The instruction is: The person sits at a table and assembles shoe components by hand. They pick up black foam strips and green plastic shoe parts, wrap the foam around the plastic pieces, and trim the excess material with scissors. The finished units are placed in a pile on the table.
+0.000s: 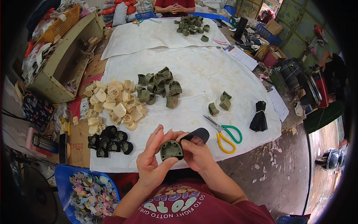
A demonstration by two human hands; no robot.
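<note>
The left hand (151,159) has fingers clamped on one green cup (171,150); the right hand's (197,155), on one black strip (200,134). Rightward lie three cups (225,105), one scissors (220,128).

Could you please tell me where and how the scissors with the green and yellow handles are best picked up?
Probably by the green handle and yellow handle together, with the right hand coming from the near right: both loops spread toward that side, while the pointed blades face away and left.
</note>
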